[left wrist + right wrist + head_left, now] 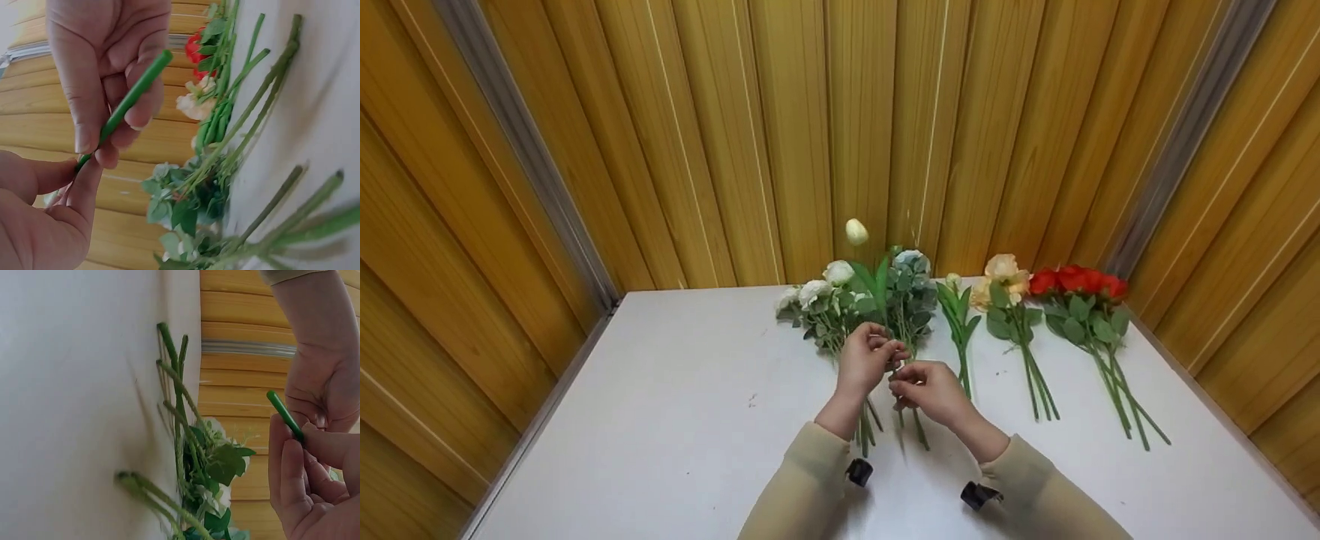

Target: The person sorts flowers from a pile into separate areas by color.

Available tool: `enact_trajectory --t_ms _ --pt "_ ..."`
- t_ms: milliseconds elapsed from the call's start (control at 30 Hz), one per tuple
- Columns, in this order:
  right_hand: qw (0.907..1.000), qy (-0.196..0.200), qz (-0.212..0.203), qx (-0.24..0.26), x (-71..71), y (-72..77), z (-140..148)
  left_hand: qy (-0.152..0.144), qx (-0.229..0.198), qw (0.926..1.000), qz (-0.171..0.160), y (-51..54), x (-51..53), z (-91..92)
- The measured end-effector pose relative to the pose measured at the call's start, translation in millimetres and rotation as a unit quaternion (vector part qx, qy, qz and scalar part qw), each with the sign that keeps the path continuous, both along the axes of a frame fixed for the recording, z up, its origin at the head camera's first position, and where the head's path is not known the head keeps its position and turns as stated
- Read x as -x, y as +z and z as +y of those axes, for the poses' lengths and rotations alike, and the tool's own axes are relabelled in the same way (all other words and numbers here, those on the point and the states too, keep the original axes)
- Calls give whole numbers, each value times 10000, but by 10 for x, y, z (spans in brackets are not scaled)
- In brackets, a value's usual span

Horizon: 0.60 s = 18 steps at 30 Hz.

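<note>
Both hands hold one artificial white tulip upright above the table, its bloom at the top and long green leaves below it. My left hand pinches the stem under the leaves. Just below, my right hand pinches the same stem between thumb and fingers. The bare green stem end sticks out past the right fingers in the left wrist view. Behind the hands lie a bunch of white flowers and a bunch of pale blue flowers, partly covered by the hands.
To the right lie another tulip with a closed bud, a peach flower bunch and a red flower bunch. All rest on the white table. Wood-patterned walls stand around it.
</note>
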State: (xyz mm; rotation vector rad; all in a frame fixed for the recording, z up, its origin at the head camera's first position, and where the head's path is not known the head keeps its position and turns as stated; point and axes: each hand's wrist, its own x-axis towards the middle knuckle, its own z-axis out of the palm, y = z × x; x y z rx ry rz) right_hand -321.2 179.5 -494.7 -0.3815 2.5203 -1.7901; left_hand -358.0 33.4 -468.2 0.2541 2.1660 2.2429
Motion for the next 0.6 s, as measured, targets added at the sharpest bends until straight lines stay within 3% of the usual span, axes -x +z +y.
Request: enact_trajectory --t_ms 233,433,600 --pt "9975 -506 17 -486 74 -70 377 -241 1066 9940 -63 -27 74 405" --pt "9934 -951 -325 -559 203 -129 719 -590 2206 9735 89 -96 86 713" --pt "9868 -1185 -617 -909 336 -192 979 -941 2689 9586 -7 -205 53 882"
